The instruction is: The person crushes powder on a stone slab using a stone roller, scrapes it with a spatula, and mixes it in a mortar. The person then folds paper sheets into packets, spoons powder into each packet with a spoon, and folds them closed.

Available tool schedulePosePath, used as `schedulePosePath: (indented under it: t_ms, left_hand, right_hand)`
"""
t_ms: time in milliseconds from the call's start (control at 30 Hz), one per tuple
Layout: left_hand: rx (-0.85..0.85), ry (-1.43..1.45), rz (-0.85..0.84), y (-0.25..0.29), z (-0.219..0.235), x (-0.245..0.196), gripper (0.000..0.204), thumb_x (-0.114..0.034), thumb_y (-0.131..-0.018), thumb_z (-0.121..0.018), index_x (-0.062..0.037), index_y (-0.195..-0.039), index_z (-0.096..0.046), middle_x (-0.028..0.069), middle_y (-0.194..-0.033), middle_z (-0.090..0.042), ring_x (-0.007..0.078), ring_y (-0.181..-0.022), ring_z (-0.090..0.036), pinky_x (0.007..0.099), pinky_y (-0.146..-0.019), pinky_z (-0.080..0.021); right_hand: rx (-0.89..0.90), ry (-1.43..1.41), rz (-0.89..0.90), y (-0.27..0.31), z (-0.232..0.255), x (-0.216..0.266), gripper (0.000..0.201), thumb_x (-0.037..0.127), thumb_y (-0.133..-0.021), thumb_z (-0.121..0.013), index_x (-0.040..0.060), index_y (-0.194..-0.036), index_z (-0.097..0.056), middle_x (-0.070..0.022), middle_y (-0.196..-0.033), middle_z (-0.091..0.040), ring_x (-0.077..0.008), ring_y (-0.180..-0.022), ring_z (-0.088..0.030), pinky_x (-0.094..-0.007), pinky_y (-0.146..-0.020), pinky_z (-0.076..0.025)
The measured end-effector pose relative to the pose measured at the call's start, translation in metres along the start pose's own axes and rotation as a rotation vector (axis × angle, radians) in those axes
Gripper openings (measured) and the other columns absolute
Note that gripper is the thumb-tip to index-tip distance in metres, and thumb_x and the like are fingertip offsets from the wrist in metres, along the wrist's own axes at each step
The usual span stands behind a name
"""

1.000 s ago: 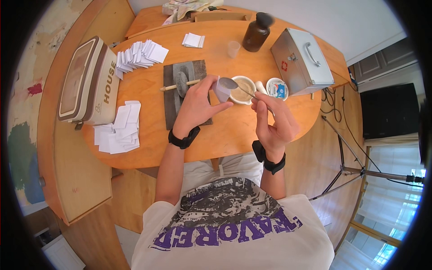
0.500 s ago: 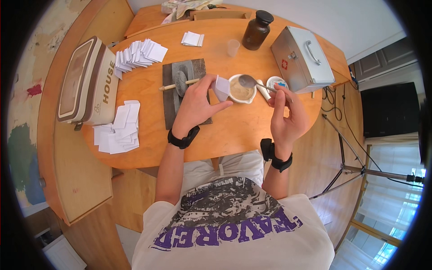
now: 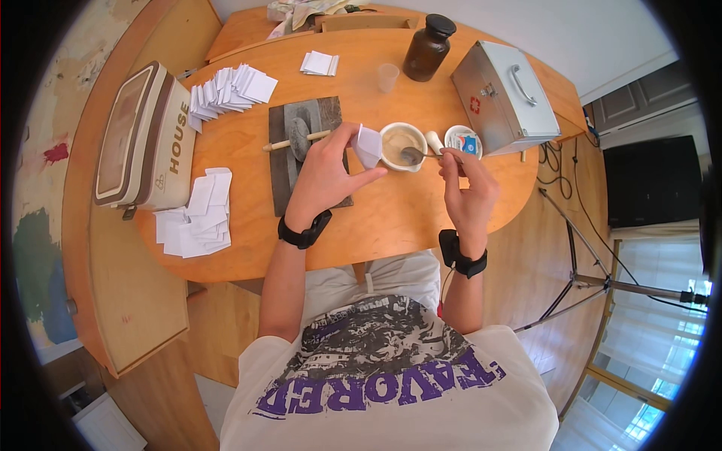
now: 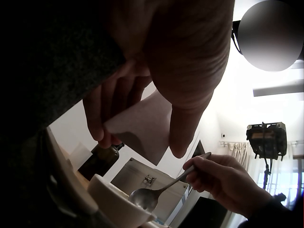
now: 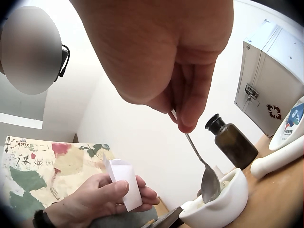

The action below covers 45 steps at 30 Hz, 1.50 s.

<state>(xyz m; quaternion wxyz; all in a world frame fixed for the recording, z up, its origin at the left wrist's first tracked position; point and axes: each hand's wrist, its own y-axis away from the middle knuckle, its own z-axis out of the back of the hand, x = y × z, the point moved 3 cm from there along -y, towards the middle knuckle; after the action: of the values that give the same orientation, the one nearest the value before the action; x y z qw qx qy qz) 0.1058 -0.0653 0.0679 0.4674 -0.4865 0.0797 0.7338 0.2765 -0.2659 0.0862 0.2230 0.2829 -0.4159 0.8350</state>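
Note:
My left hand holds a small folded white paper packet between thumb and fingers, just left of the mortar. Its mouth gapes in the right wrist view. With the fingertips of my right hand I pinch the handle of a metal spoon. The spoon's bowl dips into the white mortar, which contains beige powder. Beside the mortar on the right lies a white pestle. A small white dish with a blue-and-white packet stands beyond it.
A silver first-aid case, a dark brown bottle and a clear cup stand behind. Left are white paper packets, more loose ones, a grey stone roller on a dark board, and a cream box.
My right hand first drew the spoon away from the packet to the right, over the mortar, then lowered its bowl into the powder. The left hand stays nearly still with the packet.

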Motion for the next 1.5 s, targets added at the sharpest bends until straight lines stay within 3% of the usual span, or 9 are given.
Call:
schedulePosePath:
  t_ms: [533, 700, 933, 1033, 1100, 1200, 1267, 1367, 1500]
  left_hand:
    - [0.004, -0.003, 0.005, 0.000, 0.001, -0.001, 0.072, -0.033, -0.080, -0.103, 0.0007, -0.132, -0.066, 0.0191, -0.114, -0.078, 0.0393, -0.107, -0.077, 0.0462, -0.095, -0.061]
    - [-0.001, 0.004, -0.003, 0.000, 0.001, 0.001, 0.070, -0.033, -0.080, -0.102, 0.0004, -0.130, -0.066, 0.0191, -0.113, -0.077, 0.0400, -0.106, -0.076, 0.0466, -0.094, -0.061]
    - [-0.001, -0.002, 0.002, 0.000, 0.000, 0.002, 0.071, -0.032, -0.080, -0.103, 0.0000, -0.131, -0.066, 0.0192, -0.112, -0.076, 0.0400, -0.105, -0.076, 0.0464, -0.094, -0.061]
    - [-0.010, 0.002, 0.001, 0.000, -0.002, 0.002, 0.071, -0.032, -0.080, -0.103, 0.0000, -0.132, -0.065, 0.0192, -0.113, -0.077, 0.0402, -0.105, -0.076, 0.0466, -0.094, -0.061]
    - [-0.038, 0.014, -0.014, -0.001, -0.001, 0.001, 0.065, -0.028, -0.080, -0.102, -0.0004, -0.127, -0.067, 0.0167, -0.106, -0.077, 0.0336, -0.096, -0.074, 0.0427, -0.090, -0.060]
    - [-0.062, 0.027, -0.014, 0.000, -0.002, 0.000, 0.065, -0.027, -0.080, -0.102, -0.0001, -0.128, -0.067, 0.0163, -0.106, -0.078, 0.0330, -0.096, -0.075, 0.0423, -0.090, -0.060]
    - [-0.065, 0.048, -0.013, 0.000, -0.001, -0.001, 0.065, -0.027, -0.080, -0.102, 0.0000, -0.128, -0.067, 0.0160, -0.106, -0.078, 0.0327, -0.096, -0.074, 0.0420, -0.090, -0.060]
    - [-0.059, 0.066, -0.004, 0.000, 0.000, -0.001, 0.064, -0.027, -0.081, -0.102, 0.0001, -0.127, -0.067, 0.0157, -0.105, -0.078, 0.0323, -0.095, -0.074, 0.0417, -0.089, -0.060]
    - [-0.048, 0.053, 0.000, -0.001, 0.001, -0.002, 0.064, -0.028, -0.081, -0.102, 0.0002, -0.127, -0.067, 0.0161, -0.102, -0.077, 0.0328, -0.092, -0.073, 0.0421, -0.087, -0.060]
  right_hand:
    - [-0.035, -0.197, -0.357, 0.007, -0.020, -0.033, 0.023, 0.015, -0.114, -0.072, -0.0044, -0.115, -0.084, -0.0094, -0.087, -0.085, -0.0135, -0.075, -0.081, -0.0282, -0.072, -0.066]
    - [-0.149, -0.316, -0.445, 0.007, -0.019, -0.039, 0.025, 0.018, -0.116, -0.071, -0.0036, -0.116, -0.084, -0.0078, -0.087, -0.082, -0.0114, -0.075, -0.077, -0.0277, -0.072, -0.064]
    - [-0.267, -0.482, -0.429, -0.015, -0.001, 0.006, 0.027, 0.018, -0.117, -0.070, -0.0062, -0.117, -0.082, -0.0096, -0.088, -0.082, -0.0119, -0.076, -0.076, -0.0268, -0.071, -0.062]
    - [-0.277, -0.492, -0.388, -0.020, 0.002, 0.033, 0.026, 0.016, -0.117, -0.069, -0.0063, -0.118, -0.082, -0.0106, -0.089, -0.082, -0.0120, -0.074, -0.076, -0.0267, -0.070, -0.061]
    - [-0.267, -0.498, -0.324, -0.018, -0.002, 0.049, 0.023, 0.013, -0.116, -0.070, -0.0066, -0.119, -0.081, -0.0113, -0.090, -0.083, -0.0128, -0.075, -0.076, -0.0273, -0.070, -0.062]
    - [-0.267, -0.434, -0.240, -0.009, -0.013, 0.066, 0.019, 0.007, -0.114, -0.071, -0.0075, -0.117, -0.081, -0.0120, -0.092, -0.083, -0.0135, -0.076, -0.078, -0.0286, -0.071, -0.064]
    - [-0.261, -0.360, -0.179, -0.001, -0.019, 0.064, 0.012, 0.002, -0.109, -0.076, -0.0067, -0.114, -0.081, -0.0129, -0.091, -0.084, -0.0161, -0.077, -0.079, -0.0300, -0.072, -0.064]
    - [-0.213, -0.028, 0.167, 0.004, -0.021, 0.077, 0.015, -0.006, -0.095, -0.084, -0.0027, -0.109, -0.081, -0.0135, -0.095, -0.083, -0.0255, -0.080, -0.080, -0.0319, -0.072, -0.063]
    - [-0.182, 0.015, 0.289, 0.004, -0.020, 0.083, 0.012, -0.004, -0.106, -0.076, -0.0067, -0.116, -0.082, -0.0146, -0.092, -0.085, -0.0191, -0.078, -0.084, -0.0275, -0.070, -0.064]
